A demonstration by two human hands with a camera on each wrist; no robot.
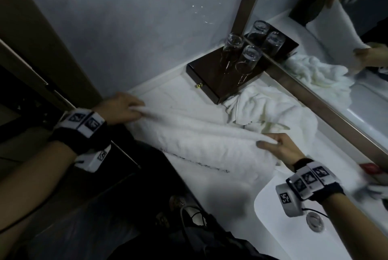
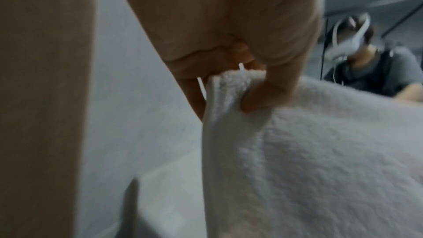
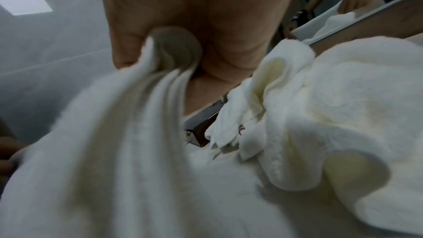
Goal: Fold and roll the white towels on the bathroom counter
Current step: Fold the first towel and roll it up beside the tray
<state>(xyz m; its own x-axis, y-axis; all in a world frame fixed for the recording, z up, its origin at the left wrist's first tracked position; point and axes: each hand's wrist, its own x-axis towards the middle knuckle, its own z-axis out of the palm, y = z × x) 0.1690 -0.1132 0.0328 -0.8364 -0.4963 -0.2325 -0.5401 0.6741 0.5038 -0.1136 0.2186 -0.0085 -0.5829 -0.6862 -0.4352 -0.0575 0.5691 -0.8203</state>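
Upside down, two glasses [image 1: 241,53] on dark tray [image 1: 205,74]

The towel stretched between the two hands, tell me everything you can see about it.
The towel is white terry cloth, thick and fluffy, with a line of dark stitching near its front edge. It lies spread on the white counter, raised into a long ridge between the hands. The left hand pinches one end of the ridge, and the right hand pinches several bunched layers at the other. Behind it, a crumpled towel lies at its far edge.
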